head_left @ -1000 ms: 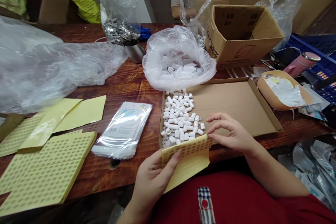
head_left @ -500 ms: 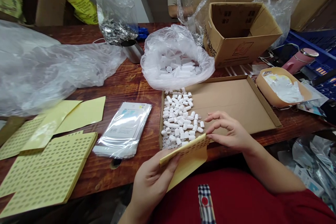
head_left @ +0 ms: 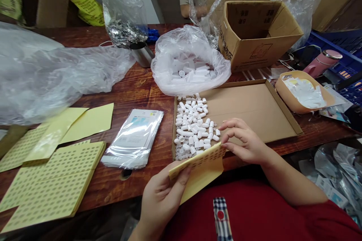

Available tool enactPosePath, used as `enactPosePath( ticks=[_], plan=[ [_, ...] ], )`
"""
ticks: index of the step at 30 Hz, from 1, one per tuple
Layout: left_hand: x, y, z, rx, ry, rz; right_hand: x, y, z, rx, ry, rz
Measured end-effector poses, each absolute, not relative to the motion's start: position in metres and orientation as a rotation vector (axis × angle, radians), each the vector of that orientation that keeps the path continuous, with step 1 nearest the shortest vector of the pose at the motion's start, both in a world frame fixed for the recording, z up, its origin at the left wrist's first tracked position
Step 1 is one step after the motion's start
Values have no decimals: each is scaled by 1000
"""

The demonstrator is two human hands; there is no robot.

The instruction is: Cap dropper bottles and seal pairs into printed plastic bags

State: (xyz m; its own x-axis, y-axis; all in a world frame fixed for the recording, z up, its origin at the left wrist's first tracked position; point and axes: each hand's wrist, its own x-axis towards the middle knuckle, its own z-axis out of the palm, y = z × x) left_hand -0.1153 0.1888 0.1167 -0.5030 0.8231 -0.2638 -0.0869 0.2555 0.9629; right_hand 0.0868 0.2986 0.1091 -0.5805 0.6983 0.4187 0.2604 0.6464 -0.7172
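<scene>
A yellow sheet of round stickers (head_left: 203, 175), bent over along its upper edge, is held in front of my body. My left hand (head_left: 165, 192) grips its left end, thumb on the near side. At the far right corner, my right hand (head_left: 244, 141) pinches the edge between thumb and fingertips. Just beyond the sheet, many small white plastic caps (head_left: 195, 122) lie in the left part of a shallow cardboard tray (head_left: 249, 109). Left of the tray is a stack of clear plastic pouches (head_left: 134, 137). More sticker sheets (head_left: 53, 180) are piled at the far left.
Behind the tray stands an open plastic bag (head_left: 190, 60) of white pieces, with a metal cup (head_left: 141, 54) beside it. A cardboard box (head_left: 260, 39), a peach-coloured tub (head_left: 305, 92) and a pink flask (head_left: 324, 63) are at the right. Someone's arm (head_left: 185, 10) shows at the back.
Both hands and the bent sticker sheet have shifted very slightly left. The grip of each hand looks the same, and the things on the table stay in place.
</scene>
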Motion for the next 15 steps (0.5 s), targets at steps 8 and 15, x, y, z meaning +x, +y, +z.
enactPosePath(
  ticks=[8,15],
  plan=[
    [-119,197,123,423,1576,1406,85,290,96,-662,-1834,1020],
    [-121,189,116,475,1637,1407,79,290,94,-677,-1892,1054]
  ],
)
